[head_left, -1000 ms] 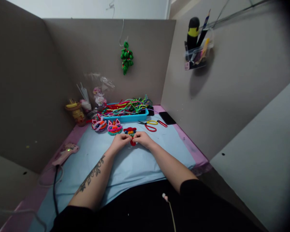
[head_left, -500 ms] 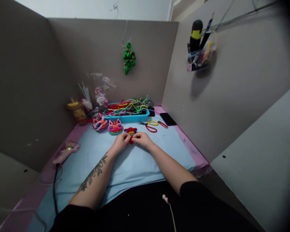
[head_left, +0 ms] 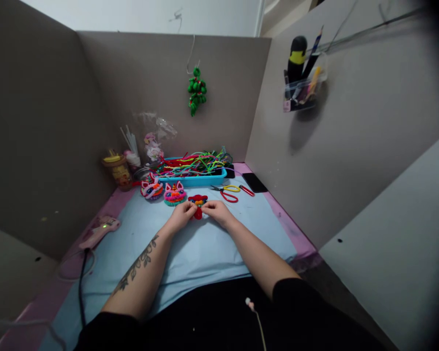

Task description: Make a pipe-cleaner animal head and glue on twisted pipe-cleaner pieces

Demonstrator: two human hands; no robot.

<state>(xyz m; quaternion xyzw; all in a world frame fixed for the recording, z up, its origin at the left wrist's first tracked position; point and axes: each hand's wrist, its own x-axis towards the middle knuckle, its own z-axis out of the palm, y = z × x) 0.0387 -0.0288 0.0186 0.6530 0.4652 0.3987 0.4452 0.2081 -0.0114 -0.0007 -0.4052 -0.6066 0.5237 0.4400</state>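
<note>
Between my hands is a small red fuzzy pipe-cleaner figure (head_left: 198, 200) with bits of blue and orange. My left hand (head_left: 183, 212) pinches its left side, and my right hand (head_left: 216, 210) pinches its right side. The fingertips cover part of its middle. Two finished-looking pipe-cleaner animal heads stand to the left: a pink and teal one (head_left: 174, 194) and a pink, white and orange one (head_left: 151, 189). Scissors (head_left: 227, 192) with yellow and red handles lie beyond my right hand, beside a small red-handled tool (head_left: 247, 190).
A blue tray (head_left: 205, 181) of colourful pipe cleaners sits at the back. A black phone (head_left: 254, 183) lies right of it. On the left rest a pink corded glue gun (head_left: 101, 231) and a cup (head_left: 117, 170). Partition walls enclose the table; a clear holder (head_left: 303, 95) hangs right.
My fingertips have drawn slightly apart, so more of the red figure's middle and lower part shows. The whole view has shifted a little downward.
</note>
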